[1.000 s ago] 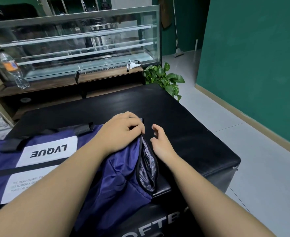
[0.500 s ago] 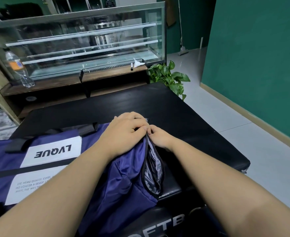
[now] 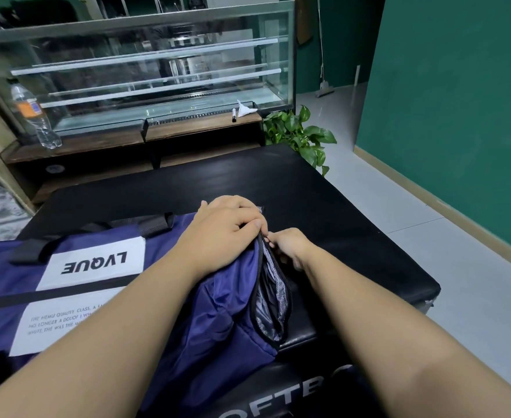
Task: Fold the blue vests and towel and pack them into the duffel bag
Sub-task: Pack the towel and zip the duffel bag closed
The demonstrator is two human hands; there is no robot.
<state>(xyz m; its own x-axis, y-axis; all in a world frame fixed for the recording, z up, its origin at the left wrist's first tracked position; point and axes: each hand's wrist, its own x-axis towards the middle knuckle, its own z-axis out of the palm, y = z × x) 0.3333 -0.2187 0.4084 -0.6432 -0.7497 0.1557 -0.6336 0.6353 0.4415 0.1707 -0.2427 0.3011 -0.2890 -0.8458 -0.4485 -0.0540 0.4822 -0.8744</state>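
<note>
**Duffel bag lies on black padded bench, end pocket unzipped**

A navy-blue duffel bag (image 3: 103, 267) lies on its side across a black padded bench (image 3: 248, 182), its length running off the left edge of view. A white panel on its upper face reads "LVQUE", upside down to the camera, with smaller print below a black band. Black webbing handles rest along its far edge. At its right end a black zipper (image 3: 258, 285) gapes open, showing grey lining (image 3: 274, 300). Vests and towel are not visible.
</note>
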